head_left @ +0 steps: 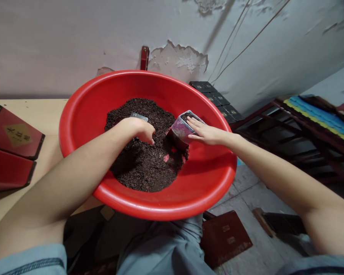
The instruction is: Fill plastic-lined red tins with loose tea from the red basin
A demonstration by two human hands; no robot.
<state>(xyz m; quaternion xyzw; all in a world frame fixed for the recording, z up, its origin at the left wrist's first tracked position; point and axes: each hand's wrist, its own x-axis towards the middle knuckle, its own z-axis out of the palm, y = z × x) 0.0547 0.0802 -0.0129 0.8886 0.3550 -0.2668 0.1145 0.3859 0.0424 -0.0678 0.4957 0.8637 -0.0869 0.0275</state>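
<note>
A big red plastic basin (212, 183) rests on my lap and holds a heap of dark loose tea leaves (146, 160). My left hand (139, 130) is curled in the leaves, closed round a small silvery scoop or packet (139, 116) whose edge shows above my knuckles. My right hand (203, 133) holds a small clear pouch (182, 128) with its mouth open toward the heap; some leaves are inside it. The pouch's lower end touches the leaves.
Red boxes with a gold label (14, 139) lie on the wooden table (43, 114) at left. Dark small boxes (215, 100) are stacked behind the basin against the peeling wall. A dark wooden rack with a blue-yellow mat (318, 118) stands at right. A brown box (226, 236) lies on the floor.
</note>
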